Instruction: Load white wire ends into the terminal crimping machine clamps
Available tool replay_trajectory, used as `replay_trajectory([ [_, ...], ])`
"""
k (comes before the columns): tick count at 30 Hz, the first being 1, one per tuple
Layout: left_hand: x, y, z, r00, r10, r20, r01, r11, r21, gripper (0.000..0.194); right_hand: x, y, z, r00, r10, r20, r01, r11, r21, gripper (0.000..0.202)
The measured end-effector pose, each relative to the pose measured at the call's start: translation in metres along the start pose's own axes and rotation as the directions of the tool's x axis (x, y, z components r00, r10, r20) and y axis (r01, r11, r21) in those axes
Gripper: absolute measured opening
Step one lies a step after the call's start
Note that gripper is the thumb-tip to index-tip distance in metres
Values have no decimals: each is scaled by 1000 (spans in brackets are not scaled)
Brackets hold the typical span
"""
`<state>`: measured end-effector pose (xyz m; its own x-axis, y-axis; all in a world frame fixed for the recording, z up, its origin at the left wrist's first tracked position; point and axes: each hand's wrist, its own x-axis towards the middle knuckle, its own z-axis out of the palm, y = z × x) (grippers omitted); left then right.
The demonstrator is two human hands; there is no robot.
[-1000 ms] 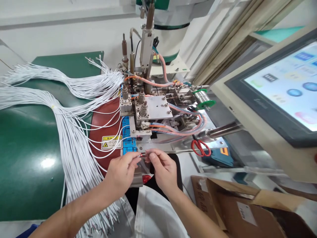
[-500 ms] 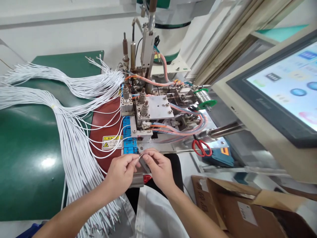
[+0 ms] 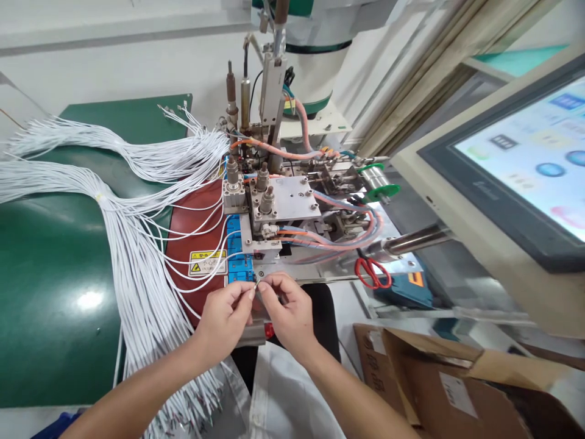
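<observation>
My left hand [image 3: 225,318] is closed in a pinch on the end of a white cable, just in front of the row of blue clamps [image 3: 234,247]. Facing it, my right hand [image 3: 290,312] pinches the thin tip of the same cable; the fingers hide most of it. A large bundle of white cables [image 3: 125,274] hangs over the table edge beside my left forearm. Several single cables run from it into the blue clamps, at the left side of a metal machine [image 3: 292,198].
Red-handled scissors [image 3: 372,272] lie at the machine's front right edge. A touch screen [image 3: 525,152] juts in at right, above an open cardboard box [image 3: 457,381]. A solder-like wire spool [image 3: 379,183] sits behind. The green table [image 3: 50,292] spreads left.
Both hands have shifted slightly, with the fingertips still together. The cable tip between them shows a little more upright. The machine and the cable bundle look the same.
</observation>
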<state>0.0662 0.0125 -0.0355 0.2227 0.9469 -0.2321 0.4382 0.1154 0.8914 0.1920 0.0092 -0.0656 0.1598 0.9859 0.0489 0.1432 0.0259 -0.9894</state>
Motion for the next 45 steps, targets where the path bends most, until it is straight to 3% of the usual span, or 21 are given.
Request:
replay_trajectory([
  [5,-3,-2,4,998,-52,-20,50,994,-95,25,-4,5,8,997,-16,-75,20,998,58,12],
  [9,-2,-6,5,998,-13,-54,7,994,-107,22,-1,3,7,985,-147,-85,146,989,-15,9],
  [12,-1,-9,4,999,0,-53,-5,996,-92,21,4,-1,2,975,-224,11,224,973,-64,8],
  [16,2,-7,-3,1000,10,-24,-10,1000,-11,20,13,-8,-11,970,-193,151,212,969,-127,12],
  [20,6,-1,-13,989,100,113,-115,985,132,19,21,-16,-26,911,-161,379,244,952,-184,12],
  [22,6,1,-15,981,101,165,-128,978,164,20,21,-16,-26,898,-142,417,230,958,-170,12],
  [25,5,0,-12,995,70,69,-77,990,115,19,14,-12,-17,970,-52,238,72,994,-78,17],
  [27,3,-3,-8,998,60,-15,-58,996,73,19,8,-7,-8,990,-1,138,1,1000,-3,19],
  [30,2,-7,-6,997,52,-65,-51,998,27,19,2,-1,-2,993,-19,120,18,1000,17,19],
  [35,4,-8,-8,999,23,-31,-24,999,-26,19,4,5,-6,999,-15,31,13,999,39,11],
  [39,4,-9,-6,999,40,-20,-39,999,26,20,5,4,-4,998,22,62,-25,999,46,9],
  [42,3,-10,-5,999,35,-10,-34,998,45,21,4,4,-2,997,-29,66,31,999,-33,11],
  [45,4,-11,-7,999,28,29,-30,998,62,24,3,7,-2,976,-214,38,218,959,-182,11],
])
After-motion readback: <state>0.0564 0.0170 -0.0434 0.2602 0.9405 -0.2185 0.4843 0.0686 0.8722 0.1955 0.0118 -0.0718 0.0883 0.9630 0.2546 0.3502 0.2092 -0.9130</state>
